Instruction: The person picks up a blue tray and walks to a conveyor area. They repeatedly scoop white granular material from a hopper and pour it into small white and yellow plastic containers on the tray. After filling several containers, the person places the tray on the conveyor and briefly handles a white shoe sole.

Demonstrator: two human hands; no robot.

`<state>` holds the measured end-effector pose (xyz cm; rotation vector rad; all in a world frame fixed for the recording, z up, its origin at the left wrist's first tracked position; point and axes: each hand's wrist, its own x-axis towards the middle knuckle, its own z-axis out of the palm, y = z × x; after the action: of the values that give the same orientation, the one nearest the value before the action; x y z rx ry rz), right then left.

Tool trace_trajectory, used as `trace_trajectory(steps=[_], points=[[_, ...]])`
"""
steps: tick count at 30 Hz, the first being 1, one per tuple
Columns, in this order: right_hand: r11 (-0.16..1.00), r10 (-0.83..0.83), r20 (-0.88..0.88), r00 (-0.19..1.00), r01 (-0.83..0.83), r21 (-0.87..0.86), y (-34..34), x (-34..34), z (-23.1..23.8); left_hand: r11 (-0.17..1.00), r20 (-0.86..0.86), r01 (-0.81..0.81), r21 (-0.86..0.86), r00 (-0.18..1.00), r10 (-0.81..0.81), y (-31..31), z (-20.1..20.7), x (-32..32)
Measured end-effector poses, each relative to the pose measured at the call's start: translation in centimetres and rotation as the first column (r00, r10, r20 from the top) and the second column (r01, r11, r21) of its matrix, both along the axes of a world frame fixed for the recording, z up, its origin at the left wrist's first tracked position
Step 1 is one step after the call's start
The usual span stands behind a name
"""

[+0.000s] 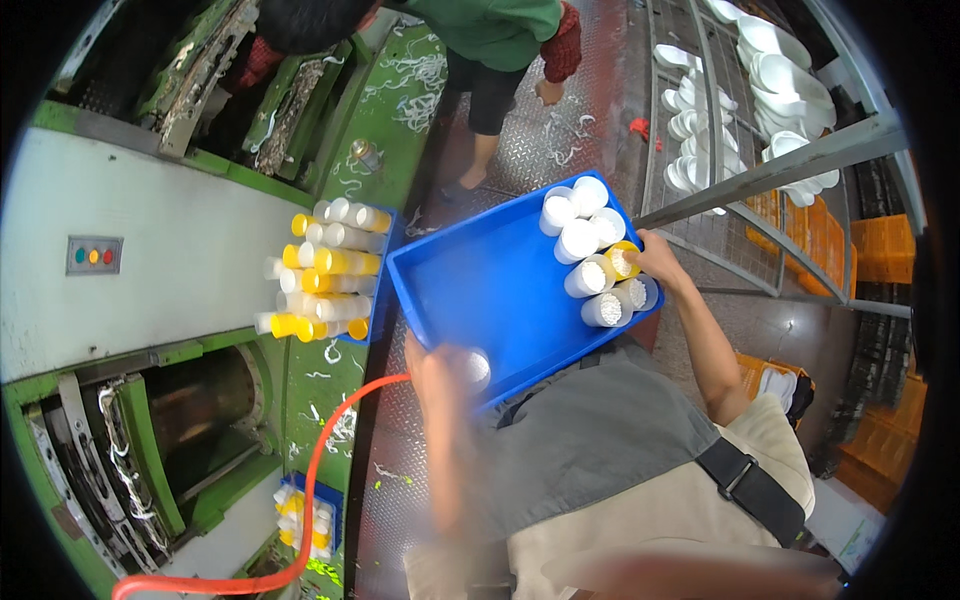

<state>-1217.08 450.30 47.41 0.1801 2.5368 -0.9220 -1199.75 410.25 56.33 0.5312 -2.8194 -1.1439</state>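
Note:
A shallow blue tray (470,290) lies tilted against my front. My left hand (430,385) is smeared by motion but appears closed on the tray's near left corner, beside a cup with white contents (476,370). At the right rim, my right hand (657,258) is closed on the tray edge, its thumb reaching in to a yellow cup (622,262) of white pellets. Around that cup stand several pale cups (590,277) with white contents, grouped along the tray's right side.
At left, green machinery (335,200) carries white scraps and another tray of yellow and white cups (340,265). A red hose (310,470) curves below. A person in green (490,40) stands ahead. To the right are a metal rack (790,165) with white pieces and orange crates (880,250).

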Motion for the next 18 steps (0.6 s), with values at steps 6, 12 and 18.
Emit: trace_trajectory(steps=[6,12,18], points=[[0.981,-0.039,0.121,0.992,0.061,-0.183,3.0,2.1,-1.0,0.966,0.096,-0.126,0.225,0.99,0.107,0.1,-0.7,0.5],[0.97,-0.007,0.175,0.985,0.049,-0.236,4.1,3.4,-1.3,0.997,0.121,-0.029,0.076,0.992,0.019,0.2,-0.5,2.3],[0.953,0.058,0.208,0.976,0.008,-0.303,4.7,3.3,0.8,0.995,0.035,-0.061,0.073,0.998,0.059,2.0,1.2,4.7]])
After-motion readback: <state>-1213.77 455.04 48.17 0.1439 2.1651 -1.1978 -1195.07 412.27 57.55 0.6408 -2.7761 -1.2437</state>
